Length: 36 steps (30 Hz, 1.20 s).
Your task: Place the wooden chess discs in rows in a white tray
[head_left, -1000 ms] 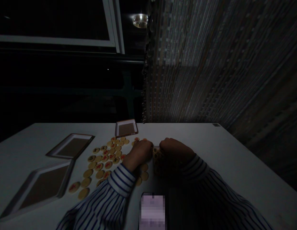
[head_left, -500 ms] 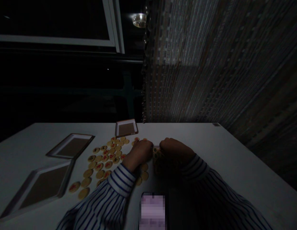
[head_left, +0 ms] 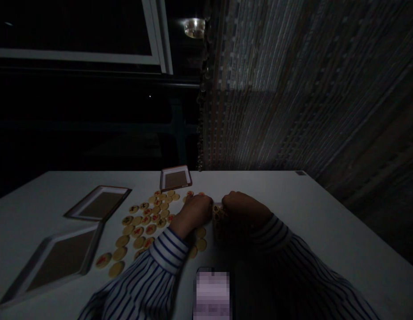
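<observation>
Both my hands are over the white table, close together. My left hand [head_left: 196,212] is curled closed beside a dark box [head_left: 223,231] that looks full of round pieces, its fingertips turned away from view. Curled over the far part of that box is my right hand [head_left: 244,209], its fingers also out of sight. Whatever either hand grips is hidden. Round Chinese chess pieces [head_left: 150,229], some with red or black characters and some plain, lie loose left of and around my left forearm. A few plain chess pieces [head_left: 201,244] sit between that forearm and the box.
Three shallow box lids or trays stand on the white table [head_left: 326,249]: a large one [head_left: 88,264] at near left, another [head_left: 125,195] behind it, and a small one [head_left: 162,180] at the back. A phone with a blurred screen [head_left: 213,293] lies nearest me. A bead curtain [head_left: 260,111] hangs behind.
Hardly anything differs. Both hands, the box and the loose chess pieces keep their places.
</observation>
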Each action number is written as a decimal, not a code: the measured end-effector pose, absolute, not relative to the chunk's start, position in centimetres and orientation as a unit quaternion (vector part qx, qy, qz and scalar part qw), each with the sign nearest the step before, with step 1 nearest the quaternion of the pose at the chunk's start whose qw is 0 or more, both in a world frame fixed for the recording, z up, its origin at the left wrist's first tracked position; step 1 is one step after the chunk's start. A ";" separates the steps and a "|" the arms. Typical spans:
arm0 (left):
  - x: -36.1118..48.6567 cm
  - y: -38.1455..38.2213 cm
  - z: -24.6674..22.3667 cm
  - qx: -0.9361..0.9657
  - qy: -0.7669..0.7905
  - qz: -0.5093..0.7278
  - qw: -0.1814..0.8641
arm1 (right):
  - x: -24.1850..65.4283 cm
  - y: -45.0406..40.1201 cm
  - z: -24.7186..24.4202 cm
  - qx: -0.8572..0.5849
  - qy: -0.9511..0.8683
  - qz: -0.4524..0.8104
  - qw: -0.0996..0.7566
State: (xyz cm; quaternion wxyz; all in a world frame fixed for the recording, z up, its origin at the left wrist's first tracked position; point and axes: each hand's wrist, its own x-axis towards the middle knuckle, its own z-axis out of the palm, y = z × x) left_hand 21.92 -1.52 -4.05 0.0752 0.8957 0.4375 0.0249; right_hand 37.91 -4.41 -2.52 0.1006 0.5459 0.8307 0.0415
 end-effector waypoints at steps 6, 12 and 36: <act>21.8 -1.5 -3.6 0.896 0.435 0.024 0.084 | 38.8 -4.1 -1.6 0.547 0.831 0.041 0.095; 21.4 -1.4 -3.5 0.892 0.442 0.045 0.078 | 39.3 -4.4 -0.5 0.562 0.822 0.060 0.076; 18.3 -1.4 -1.6 0.849 0.501 0.147 0.081 | 38.6 -5.2 1.2 0.555 0.826 0.090 -0.024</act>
